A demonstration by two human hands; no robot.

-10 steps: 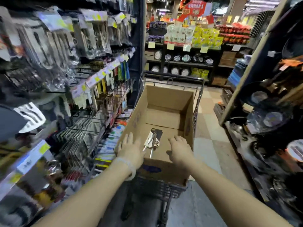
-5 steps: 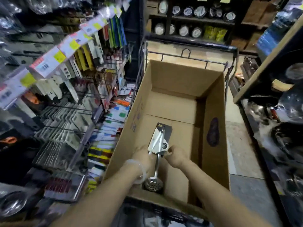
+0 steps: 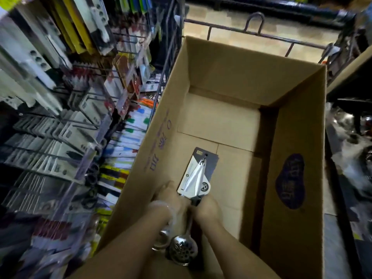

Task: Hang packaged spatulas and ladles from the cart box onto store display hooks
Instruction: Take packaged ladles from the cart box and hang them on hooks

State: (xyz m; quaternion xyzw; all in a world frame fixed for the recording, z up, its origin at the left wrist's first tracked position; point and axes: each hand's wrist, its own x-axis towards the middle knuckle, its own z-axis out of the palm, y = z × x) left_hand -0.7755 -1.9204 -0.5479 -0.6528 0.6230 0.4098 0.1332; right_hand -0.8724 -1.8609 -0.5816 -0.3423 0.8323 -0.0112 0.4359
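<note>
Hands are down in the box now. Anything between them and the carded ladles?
Nothing visible. The left hand and right hand already meet at the ladles' handles, just below the backing card. The cardboard box holds nothing else in view.

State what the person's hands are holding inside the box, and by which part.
Both hands, left hand and right hand, hold the packaged ladles by their handles, just below the card; the bowls hang free.
</note>
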